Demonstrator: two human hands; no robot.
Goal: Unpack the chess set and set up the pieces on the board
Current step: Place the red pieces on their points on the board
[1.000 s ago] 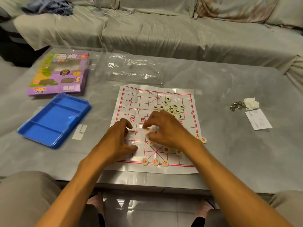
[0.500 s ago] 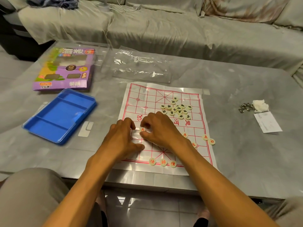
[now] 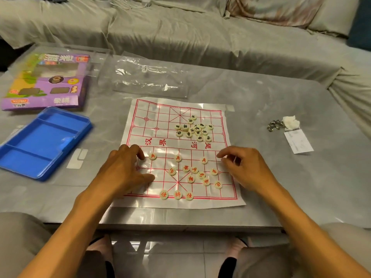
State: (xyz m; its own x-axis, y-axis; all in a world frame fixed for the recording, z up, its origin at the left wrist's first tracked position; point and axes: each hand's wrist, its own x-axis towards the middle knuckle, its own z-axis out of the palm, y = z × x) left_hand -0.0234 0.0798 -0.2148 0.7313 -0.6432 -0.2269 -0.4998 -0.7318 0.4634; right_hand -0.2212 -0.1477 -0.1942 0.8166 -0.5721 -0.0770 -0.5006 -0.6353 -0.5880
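Note:
The paper chess board (image 3: pixel 212 199), white with a red grid, lies in the middle of the table. Several black-marked pieces (image 3: pixel 193 128) are bunched on its far half. Three red pieces (image 3: pixel 177 195) stand in a row on the near edge line. Three red soldier pieces (image 3: pixel 178 158) are spaced along one line, and several loose red pieces (image 3: pixel 197 175) lie near them. My left hand (image 3: pixel 124 167) rests on the board's left edge, its fingers bent beside the leftmost soldier. My right hand (image 3: pixel 245 167) hovers at the right edge with curled fingers; whatever is beneath it is hidden.
A blue plastic tray (image 3: pixel 43 143) and the purple set box (image 3: pixel 45 83) sit at the left. A clear plastic bag (image 3: pixel 148 77) lies beyond the board. Keys (image 3: pixel 274 125), a tissue (image 3: pixel 291 122) and a paper slip (image 3: pixel 298 144) are at the right. A covered sofa (image 3: pixel 200 33) stands behind the table.
My right hand has left the board's left middle and crossed to the right edge. A red soldier now stands uncovered where that hand was. My left hand stays on the left edge.

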